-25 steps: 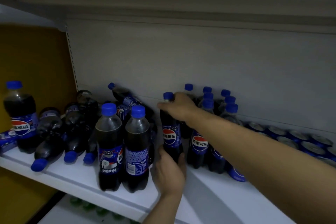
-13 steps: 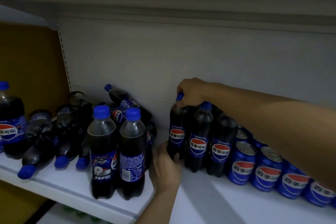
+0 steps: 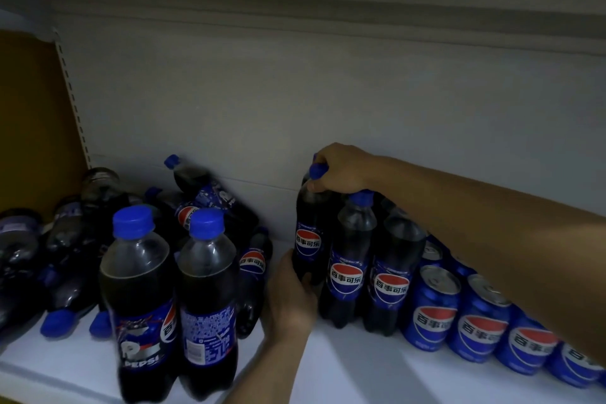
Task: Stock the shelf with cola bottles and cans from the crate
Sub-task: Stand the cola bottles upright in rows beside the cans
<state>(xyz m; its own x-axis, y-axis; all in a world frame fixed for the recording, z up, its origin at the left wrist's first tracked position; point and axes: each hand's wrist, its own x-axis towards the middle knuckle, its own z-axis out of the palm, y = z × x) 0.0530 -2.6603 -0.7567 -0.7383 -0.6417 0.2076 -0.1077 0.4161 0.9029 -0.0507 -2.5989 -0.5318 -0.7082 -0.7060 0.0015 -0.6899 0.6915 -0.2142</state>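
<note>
A dark cola bottle (image 3: 308, 239) with a blue cap stands upright on the white shelf (image 3: 344, 367), at the left end of a group of upright bottles. My right hand (image 3: 341, 170) grips its cap and neck from above. My left hand (image 3: 292, 298) holds its base from the left. Right beside it stand two more upright bottles (image 3: 370, 266). A row of blue cola cans (image 3: 472, 321) runs to the right under my right forearm. Two upright bottles (image 3: 170, 305) stand at the shelf's front left.
A heap of bottles lying on their sides (image 3: 72, 259) fills the left of the shelf, some leaning on the grey back panel (image 3: 295, 92). A yellow side wall (image 3: 29, 121) closes the left end. Another shelf's underside hangs overhead.
The view has shifted a little; both hands stay on the same bottle, which now stands close against the upright row by the cans.
</note>
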